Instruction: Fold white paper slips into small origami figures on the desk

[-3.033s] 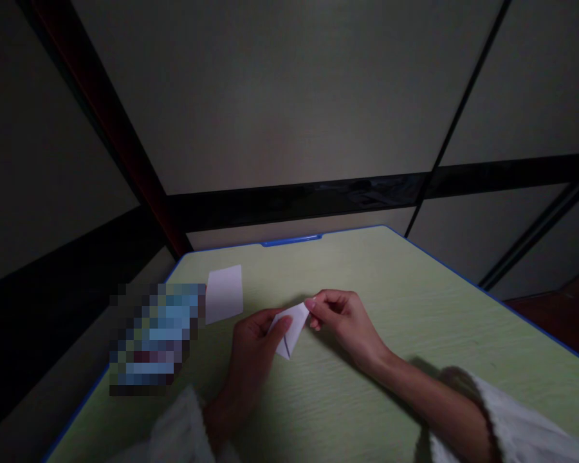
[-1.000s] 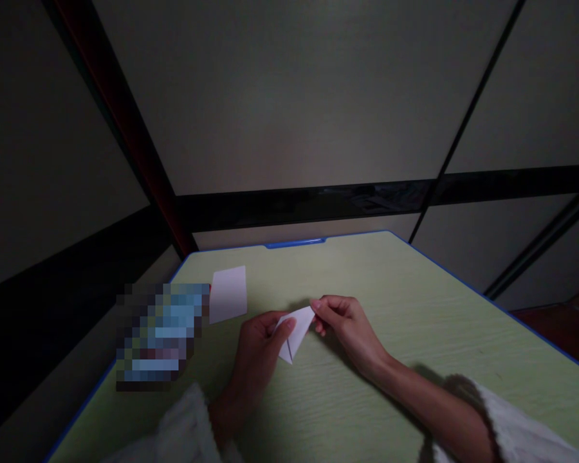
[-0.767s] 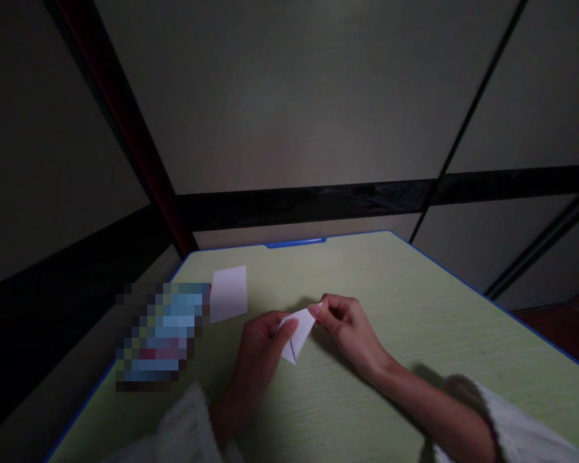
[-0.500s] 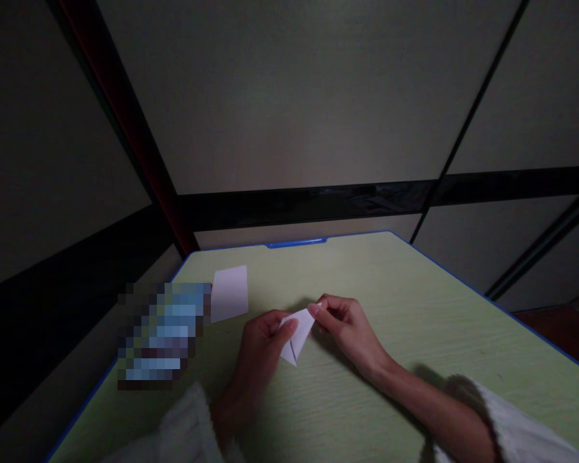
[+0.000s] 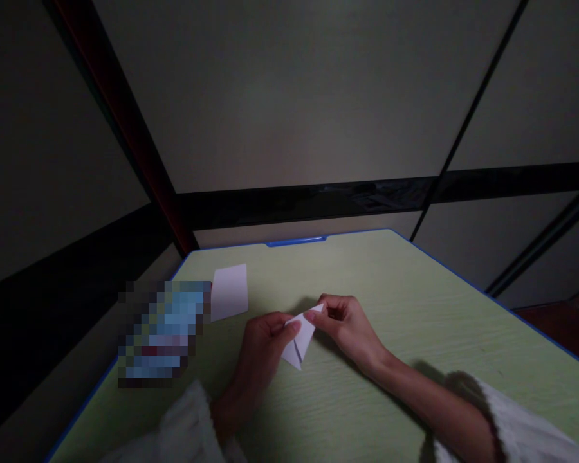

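Folded white paper [image 5: 305, 335], one, over the table [image 5: 390, 283], pinched by left hand [image 5: 263, 347] at its left side, right hand [image 5: 352, 326] at its far tip, long axis slanting toward the far-right corner.

- Pale green, wood-grained table [image 5: 390, 283], edged in blue, with a blue strip [image 5: 296, 242] along its far edge
- White sheet [image 5: 229, 292], flat near the far left corner
- Blurred-out bluish item [image 5: 168, 331] just beside it, by the left edge

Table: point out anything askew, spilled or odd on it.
Along the left edge of the table, a pixelated patch looks odd: it masks whatever lies there. Nothing else stands out; no spill shows.
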Motion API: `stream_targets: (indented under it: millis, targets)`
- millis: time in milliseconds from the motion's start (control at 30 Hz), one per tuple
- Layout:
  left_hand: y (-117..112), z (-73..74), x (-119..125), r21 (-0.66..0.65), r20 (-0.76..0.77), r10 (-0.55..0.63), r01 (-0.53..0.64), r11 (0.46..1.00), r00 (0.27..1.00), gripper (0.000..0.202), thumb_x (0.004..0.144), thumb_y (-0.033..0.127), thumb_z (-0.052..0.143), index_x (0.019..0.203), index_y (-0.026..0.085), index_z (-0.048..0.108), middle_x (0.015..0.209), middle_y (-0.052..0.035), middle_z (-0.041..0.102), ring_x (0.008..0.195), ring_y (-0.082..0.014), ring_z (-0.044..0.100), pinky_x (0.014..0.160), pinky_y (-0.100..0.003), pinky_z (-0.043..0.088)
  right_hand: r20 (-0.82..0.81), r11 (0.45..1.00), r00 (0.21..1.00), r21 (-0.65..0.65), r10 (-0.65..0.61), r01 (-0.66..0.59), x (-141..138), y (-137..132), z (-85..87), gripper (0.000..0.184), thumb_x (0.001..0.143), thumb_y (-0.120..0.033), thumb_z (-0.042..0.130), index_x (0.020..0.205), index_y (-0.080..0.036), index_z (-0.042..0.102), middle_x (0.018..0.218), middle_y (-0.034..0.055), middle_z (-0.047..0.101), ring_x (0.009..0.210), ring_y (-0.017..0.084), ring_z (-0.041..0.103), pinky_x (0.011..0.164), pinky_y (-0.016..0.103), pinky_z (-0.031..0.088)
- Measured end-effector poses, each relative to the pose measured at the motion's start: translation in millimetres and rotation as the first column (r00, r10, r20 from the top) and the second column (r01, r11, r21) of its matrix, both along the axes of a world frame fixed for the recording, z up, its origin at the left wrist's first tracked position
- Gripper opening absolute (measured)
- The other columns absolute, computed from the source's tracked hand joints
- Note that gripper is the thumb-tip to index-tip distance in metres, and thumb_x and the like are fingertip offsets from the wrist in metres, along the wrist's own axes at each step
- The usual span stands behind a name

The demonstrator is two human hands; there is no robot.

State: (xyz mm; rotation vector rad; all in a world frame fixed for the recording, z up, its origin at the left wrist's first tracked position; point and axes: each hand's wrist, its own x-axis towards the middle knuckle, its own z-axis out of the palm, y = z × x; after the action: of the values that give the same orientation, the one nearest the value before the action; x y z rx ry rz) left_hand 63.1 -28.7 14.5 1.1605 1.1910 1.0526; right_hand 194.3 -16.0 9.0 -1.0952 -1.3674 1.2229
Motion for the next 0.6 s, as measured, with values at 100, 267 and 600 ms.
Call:
stream_targets:
  millis: [100, 267, 600]
  targets:
    - [0.9, -3.2, -0.6, 0.039, -0.072, -0.043, 0.046, 0.998, 0.996, 0.017, 0.058, 0.025, 0.057, 0.049, 0.012, 0.058, 0.039, 0.0048, 0.047, 0.039, -0.0073, 0.039, 0.040, -0.018, 0.027, 0.012, 0.999, 1.000, 0.043, 0.002, -0.002, 0.7, 0.2, 0.2, 0.025, 0.064, -0.027, 0.054, 0.049, -0.015, 0.038, 0.045, -0.0066, 0.033, 0.043, 0.005, 0.027, 0.041, 0.019, 0.021]
    - [0.6, -9.1, -1.4, 0.050, -0.071, -0.124, 0.128, 0.991, 0.990, 0.019, 0.061, 0.027, 0.054, 0.048, 0.013, 0.057, 0.042, 0.0026, 0.051, 0.045, -0.0114, 0.048, 0.047, -0.021, 0.035, 0.061, 0.996, 0.998, 0.086, 0.018, -0.023, 0.2, -0.9, 1.0, 0.029, 0.069, -0.035, 0.048, 0.051, -0.014, 0.039, 0.047, -0.0053, 0.033, 0.045, 0.005, 0.029, 0.041, 0.019, 0.024]
    - [-3.0, -3.1, -0.8, 0.082, -0.095, -0.098, 0.105, 0.991, 0.991, 0.020, 0.062, 0.027, 0.052, 0.047, 0.013, 0.055, 0.042, 0.0022, 0.051, 0.045, -0.0116, 0.048, 0.048, -0.022, 0.037, 0.331, 0.982, 0.941, 0.191, -0.064, 0.000, 0.5, -7.0, 4.0, 0.036, 0.076, -0.037, 0.038, 0.047, -0.015, 0.035, 0.047, -0.0047, 0.029, 0.045, 0.006, 0.027, 0.041, 0.019, 0.020]
